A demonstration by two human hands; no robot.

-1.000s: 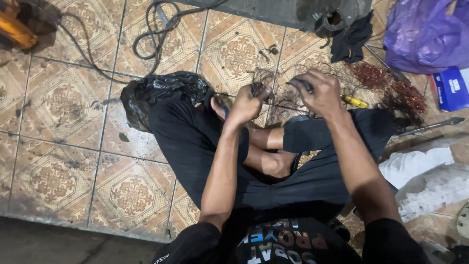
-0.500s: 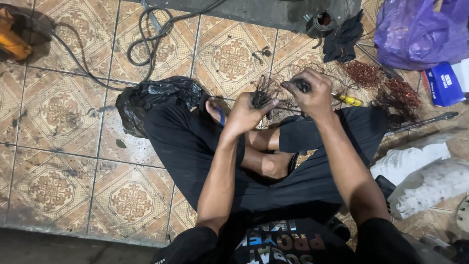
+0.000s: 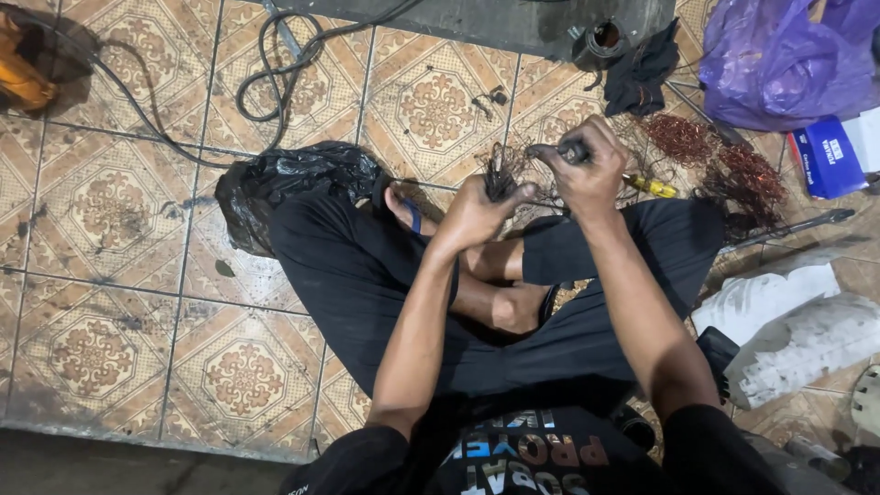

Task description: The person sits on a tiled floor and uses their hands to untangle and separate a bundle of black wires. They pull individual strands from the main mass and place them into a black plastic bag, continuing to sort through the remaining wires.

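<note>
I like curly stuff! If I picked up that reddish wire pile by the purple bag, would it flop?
Probably springy: the copper wire tangle is thin loose coils. It looks light for its size, and strands may snag together.

Bare tiles leftward; copper wire coils rightward.

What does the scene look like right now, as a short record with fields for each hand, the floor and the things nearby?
left hand: left hand closed around a dark bundle of thin wires
right hand: right hand closed on a small dark tool handle, close beside the bundle
posture: person sits cross-legged in black trousers
floor: patterned beige floor tiles
left of the legs: crumpled black plastic bag
past the hands: yellow-handled screwdriver, tangled reddish copper wire
upper right: purple plastic bag
upper left: looped black cable
</note>
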